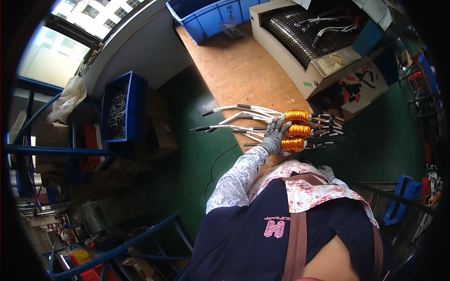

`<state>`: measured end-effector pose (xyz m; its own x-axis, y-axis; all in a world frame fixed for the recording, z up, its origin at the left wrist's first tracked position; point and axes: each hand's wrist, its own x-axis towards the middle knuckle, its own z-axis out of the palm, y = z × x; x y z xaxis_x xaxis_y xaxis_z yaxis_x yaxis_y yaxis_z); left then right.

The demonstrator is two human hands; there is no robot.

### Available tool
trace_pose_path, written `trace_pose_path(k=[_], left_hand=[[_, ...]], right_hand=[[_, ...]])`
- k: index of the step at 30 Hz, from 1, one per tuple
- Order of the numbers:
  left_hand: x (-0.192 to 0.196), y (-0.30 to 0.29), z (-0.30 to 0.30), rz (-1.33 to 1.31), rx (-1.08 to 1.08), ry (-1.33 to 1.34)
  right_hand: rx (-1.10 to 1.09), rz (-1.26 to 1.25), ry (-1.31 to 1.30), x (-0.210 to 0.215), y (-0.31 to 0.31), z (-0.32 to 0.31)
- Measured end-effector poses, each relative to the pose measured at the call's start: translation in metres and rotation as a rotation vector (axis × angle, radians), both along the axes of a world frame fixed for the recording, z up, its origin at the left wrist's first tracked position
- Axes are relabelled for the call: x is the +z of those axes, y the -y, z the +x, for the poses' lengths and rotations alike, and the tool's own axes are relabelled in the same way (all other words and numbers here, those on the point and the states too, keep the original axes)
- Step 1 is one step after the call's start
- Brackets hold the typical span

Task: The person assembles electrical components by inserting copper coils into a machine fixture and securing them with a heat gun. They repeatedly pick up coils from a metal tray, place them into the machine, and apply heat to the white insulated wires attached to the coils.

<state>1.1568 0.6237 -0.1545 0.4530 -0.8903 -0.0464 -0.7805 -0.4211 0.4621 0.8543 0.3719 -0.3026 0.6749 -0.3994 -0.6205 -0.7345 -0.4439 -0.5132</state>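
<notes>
Three toroidal coils wound with copper wire lie in a row at the near end of the wooden table: a far coil [296, 116], a middle coil [299, 131] and a near coil [293, 145]. Long white-sleeved leads [253, 110] with black ends run off to the left, and shorter black-and-white leads [328, 125] stick out to the right. My left hand [273, 136], in a grey striped glove, rests against the coils' left side with its fingers stretched out over the leads. Low beside my lap is my right hand [326, 173], also gloved; its fingers are mostly hidden.
The wooden table [234, 65] stretches away, with a blue crate [211, 21] at its far end. At the far right, a machine with a mesh conveyor [300, 35] carries more leads. Red and black scraps lie on a board [361, 89] below. A blue bin [124, 107] of small parts stands left.
</notes>
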Motion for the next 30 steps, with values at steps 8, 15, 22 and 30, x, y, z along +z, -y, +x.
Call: trace_pose_path(k=[8, 15, 22, 30], left_hand=[[0.000, 0.001, 0.008, 0.027, -0.028, 0.006], [0.019, 0.019, 0.003, 0.081, -0.017, 0.000], [0.014, 0.063, 0.011, -0.058, -0.165, 0.147], [0.017, 0.149, -0.017, -0.281, -0.307, 0.261]], right_hand=[[-0.089, 0.128, 0.044, -0.008, -0.013, 0.012], [-0.092, -0.029, -0.029, -0.023, 0.000, -0.028], [-0.206, -0.053, -0.180, -0.008, 0.028, -0.021], [-0.213, -0.011, 0.478, -0.088, 0.058, -0.043]])
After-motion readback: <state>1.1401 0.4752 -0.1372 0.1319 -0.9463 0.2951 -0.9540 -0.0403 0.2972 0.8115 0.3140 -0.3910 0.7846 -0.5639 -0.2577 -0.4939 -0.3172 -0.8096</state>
